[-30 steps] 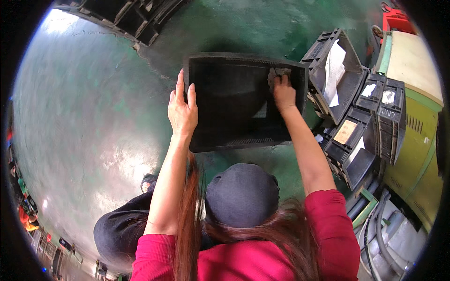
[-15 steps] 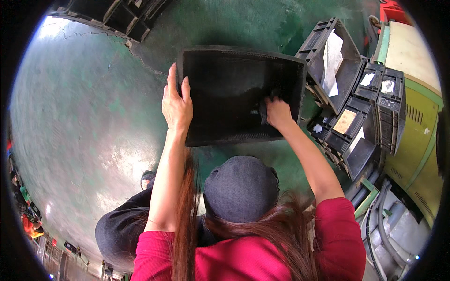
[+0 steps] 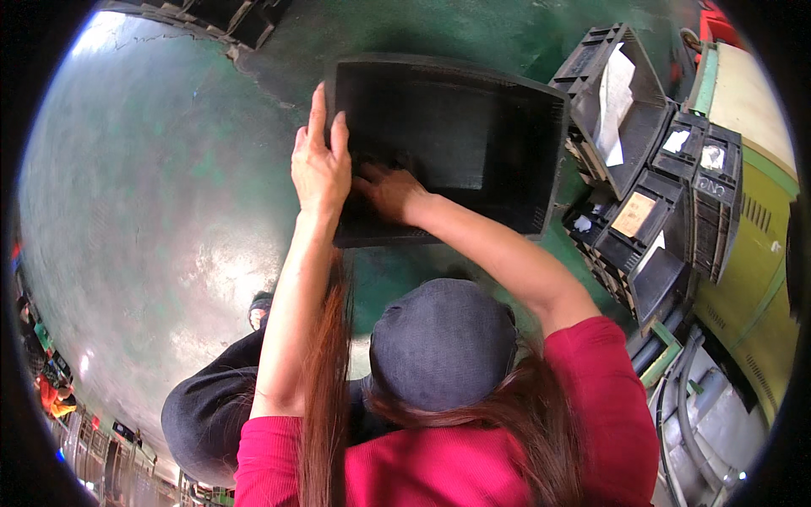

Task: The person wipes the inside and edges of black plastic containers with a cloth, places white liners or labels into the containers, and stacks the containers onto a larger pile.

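A large black plastic crate [image 3: 473, 84] stands open in front of me, tilted slightly. My left hand [image 3: 323, 173] grips its left wall, thumb on the inner side and the other fingers along the outside. Inside the crate, at its left end, my right hand [image 3: 393, 193] presses down toward the bottom with bent fingers. A dark crumpled rag [image 3: 400, 159] shows faintly by those fingers; most of it blends into the black plastic. A paler, shinier patch lies on the crate's bottom, right of the hand.
To the right, several black crates [image 3: 716, 198] are stacked beside a yellow-green machine cabinet [image 3: 748, 262]; one tilted crate [image 3: 646, 110] holds white paper [image 3: 614, 101]. More dark crates [image 3: 245, 25] stand at the far left. Hoses [image 3: 688, 406] lie at the lower right. The floor [image 3: 152, 186] is worn green.
My right hand has swept from the crate's right side to its left end, taking the dark rag along. My left hand keeps its hold. The crate sits slightly higher and farther right in view.
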`<state>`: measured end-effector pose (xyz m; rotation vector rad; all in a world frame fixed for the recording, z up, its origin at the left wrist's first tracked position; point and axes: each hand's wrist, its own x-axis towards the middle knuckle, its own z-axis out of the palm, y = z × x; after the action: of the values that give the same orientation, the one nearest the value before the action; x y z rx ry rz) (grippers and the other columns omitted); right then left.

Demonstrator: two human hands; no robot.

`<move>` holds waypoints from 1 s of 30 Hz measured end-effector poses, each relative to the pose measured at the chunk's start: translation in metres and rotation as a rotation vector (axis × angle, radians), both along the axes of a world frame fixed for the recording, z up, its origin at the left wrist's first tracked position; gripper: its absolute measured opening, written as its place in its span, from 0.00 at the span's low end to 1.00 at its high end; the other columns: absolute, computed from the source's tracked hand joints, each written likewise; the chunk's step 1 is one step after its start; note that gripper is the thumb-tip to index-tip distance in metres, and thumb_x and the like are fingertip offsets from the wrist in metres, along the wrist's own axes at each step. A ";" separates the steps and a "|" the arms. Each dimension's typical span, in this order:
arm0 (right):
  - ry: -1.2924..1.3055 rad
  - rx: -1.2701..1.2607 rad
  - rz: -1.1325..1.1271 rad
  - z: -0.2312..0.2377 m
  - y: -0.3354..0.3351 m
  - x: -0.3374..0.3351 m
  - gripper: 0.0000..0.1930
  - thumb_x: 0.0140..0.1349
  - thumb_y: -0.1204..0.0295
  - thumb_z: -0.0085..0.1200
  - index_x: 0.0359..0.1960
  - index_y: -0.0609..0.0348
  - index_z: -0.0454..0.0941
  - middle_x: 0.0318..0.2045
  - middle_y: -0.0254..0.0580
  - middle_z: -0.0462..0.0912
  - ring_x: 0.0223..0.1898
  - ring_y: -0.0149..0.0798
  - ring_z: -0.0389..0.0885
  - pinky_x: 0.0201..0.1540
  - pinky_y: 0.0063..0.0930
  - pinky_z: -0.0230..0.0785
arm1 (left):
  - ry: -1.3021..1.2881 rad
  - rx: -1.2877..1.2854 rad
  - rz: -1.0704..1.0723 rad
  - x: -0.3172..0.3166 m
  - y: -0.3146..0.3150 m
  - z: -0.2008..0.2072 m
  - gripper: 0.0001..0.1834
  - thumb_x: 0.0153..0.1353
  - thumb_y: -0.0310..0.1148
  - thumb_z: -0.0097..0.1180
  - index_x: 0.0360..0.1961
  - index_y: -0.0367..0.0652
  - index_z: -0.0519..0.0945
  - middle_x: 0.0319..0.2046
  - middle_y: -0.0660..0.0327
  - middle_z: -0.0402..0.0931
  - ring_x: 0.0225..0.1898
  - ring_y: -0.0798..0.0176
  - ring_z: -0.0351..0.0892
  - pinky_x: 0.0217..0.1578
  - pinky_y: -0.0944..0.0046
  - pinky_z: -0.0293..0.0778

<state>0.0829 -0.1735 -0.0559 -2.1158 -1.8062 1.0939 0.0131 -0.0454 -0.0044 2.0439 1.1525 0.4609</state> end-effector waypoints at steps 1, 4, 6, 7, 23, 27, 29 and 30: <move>0.006 0.005 -0.039 -0.002 -0.011 0.007 0.22 0.60 0.74 0.40 0.58 0.49 0.66 0.54 0.54 0.70 0.45 0.55 0.77 0.45 0.44 0.73 | 0.012 -0.040 0.011 -0.004 0.002 0.002 0.25 0.63 0.41 0.47 0.63 0.62 0.63 0.35 0.43 0.75 0.38 0.41 0.76 0.41 0.50 0.72; -0.063 -0.299 -0.226 0.020 -0.058 0.067 0.22 0.56 0.76 0.48 0.55 0.49 0.67 0.48 0.51 0.73 0.45 0.54 0.77 0.44 0.42 0.74 | 0.002 -0.036 0.011 -0.006 0.003 0.001 0.26 0.63 0.41 0.47 0.63 0.62 0.63 0.35 0.43 0.75 0.38 0.41 0.76 0.41 0.50 0.72; -0.328 -0.365 -0.438 0.026 -0.109 0.123 0.26 0.51 0.75 0.55 0.53 0.61 0.62 0.47 0.59 0.71 0.44 0.58 0.77 0.42 0.45 0.74 | -0.024 -0.058 0.007 0.001 -0.001 0.000 0.26 0.63 0.41 0.47 0.63 0.62 0.63 0.34 0.44 0.75 0.38 0.42 0.77 0.42 0.51 0.72; -0.370 -0.336 -0.404 0.024 -0.115 0.126 0.29 0.49 0.77 0.54 0.54 0.64 0.59 0.51 0.64 0.67 0.43 0.60 0.77 0.41 0.46 0.74 | -0.036 -0.064 0.005 0.004 -0.002 0.001 0.26 0.63 0.41 0.48 0.63 0.62 0.63 0.34 0.44 0.75 0.38 0.43 0.77 0.42 0.51 0.72; -0.119 0.066 -0.462 -0.004 -0.013 0.080 0.15 0.61 0.70 0.45 0.50 0.45 0.67 0.49 0.49 0.69 0.43 0.55 0.76 0.43 0.47 0.71 | -0.011 -0.041 0.009 0.000 -0.004 -0.004 0.26 0.62 0.44 0.47 0.62 0.64 0.63 0.36 0.40 0.74 0.39 0.37 0.75 0.42 0.47 0.71; -0.245 0.041 -0.630 0.010 -0.075 0.134 0.14 0.55 0.70 0.56 0.43 0.49 0.72 0.42 0.48 0.75 0.45 0.54 0.75 0.44 0.43 0.70 | 0.042 -0.071 0.014 0.002 -0.002 -0.001 0.27 0.63 0.47 0.46 0.64 0.67 0.60 0.37 0.43 0.74 0.39 0.39 0.76 0.42 0.46 0.72; -0.126 0.129 -0.688 0.029 -0.078 0.140 0.11 0.53 0.68 0.58 0.38 0.52 0.75 0.39 0.49 0.77 0.44 0.54 0.76 0.44 0.41 0.70 | 0.068 -0.077 0.022 0.006 -0.004 0.002 0.26 0.63 0.47 0.45 0.64 0.68 0.60 0.37 0.43 0.74 0.39 0.40 0.76 0.41 0.47 0.72; -0.096 0.211 -0.750 0.041 -0.079 0.139 0.10 0.53 0.67 0.59 0.36 0.52 0.76 0.38 0.48 0.77 0.43 0.53 0.76 0.43 0.41 0.70 | 0.092 -0.079 0.025 0.005 -0.006 0.002 0.26 0.63 0.47 0.45 0.63 0.68 0.60 0.37 0.43 0.74 0.39 0.40 0.76 0.41 0.47 0.72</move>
<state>0.2216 -0.2520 -0.0147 -2.4023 -0.9264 0.5838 0.0178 -0.0511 -0.0021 2.0024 1.2320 0.3315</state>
